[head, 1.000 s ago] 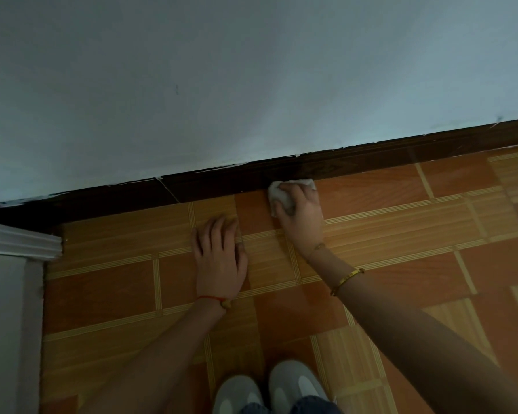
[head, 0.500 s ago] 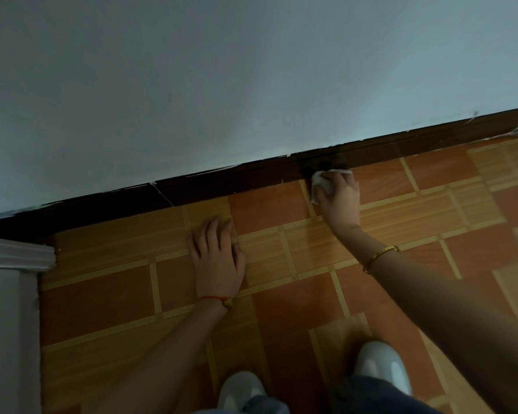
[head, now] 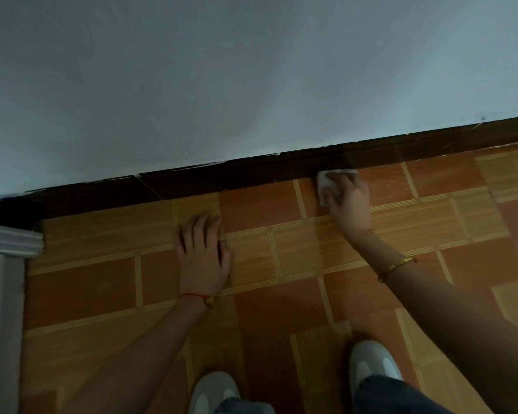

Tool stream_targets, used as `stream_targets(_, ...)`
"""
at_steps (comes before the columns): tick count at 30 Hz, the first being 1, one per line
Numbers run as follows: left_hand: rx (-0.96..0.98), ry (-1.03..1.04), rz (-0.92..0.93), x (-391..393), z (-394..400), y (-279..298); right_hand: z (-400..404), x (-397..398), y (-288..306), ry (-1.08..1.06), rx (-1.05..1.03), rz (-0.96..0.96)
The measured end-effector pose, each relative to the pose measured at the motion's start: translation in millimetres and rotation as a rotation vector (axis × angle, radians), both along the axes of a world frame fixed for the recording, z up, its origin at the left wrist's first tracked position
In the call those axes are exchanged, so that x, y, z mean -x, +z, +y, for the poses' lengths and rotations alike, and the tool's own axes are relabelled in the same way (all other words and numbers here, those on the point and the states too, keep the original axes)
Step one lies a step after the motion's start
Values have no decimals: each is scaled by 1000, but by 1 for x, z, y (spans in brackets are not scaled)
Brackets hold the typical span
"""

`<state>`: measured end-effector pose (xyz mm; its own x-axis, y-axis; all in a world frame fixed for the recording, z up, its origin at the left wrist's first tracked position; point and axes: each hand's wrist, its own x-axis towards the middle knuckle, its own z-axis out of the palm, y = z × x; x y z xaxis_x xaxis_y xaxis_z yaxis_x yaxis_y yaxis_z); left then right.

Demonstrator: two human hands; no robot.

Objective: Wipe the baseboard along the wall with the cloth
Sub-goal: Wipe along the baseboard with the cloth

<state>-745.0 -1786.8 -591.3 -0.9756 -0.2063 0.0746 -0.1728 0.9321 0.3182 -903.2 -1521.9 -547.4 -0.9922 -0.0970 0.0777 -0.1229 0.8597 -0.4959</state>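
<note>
With the right hand (head: 349,201) gripping the crumpled white cloth (head: 326,182) against the dark wooden baseboard (head: 251,174) just beyond its fingertips, and the left hand (head: 202,255) flat on the tiles, the wiping looks midway, long stretches either side unjudgeable.

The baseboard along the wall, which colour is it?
Very dark brown, almost black, as the head view shows the baseboard.

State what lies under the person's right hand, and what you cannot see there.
Under the right hand is a white cloth, held against the foot of the dark baseboard. Its left and top edges show. The rest of it, and the floor tile beneath, are covered.
</note>
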Motion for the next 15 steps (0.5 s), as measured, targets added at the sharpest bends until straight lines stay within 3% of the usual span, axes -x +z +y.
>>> stream_targets(5,-6,13,16,1,4,1,16,5,-1,-85,9,-8)
stream_targets(11,43,12,0,2,8,2,-60,-18,-8,370,113,-16)
stream_targets(15,93,30,-86,3,12,6,-68,-13,-11,428,119,-37)
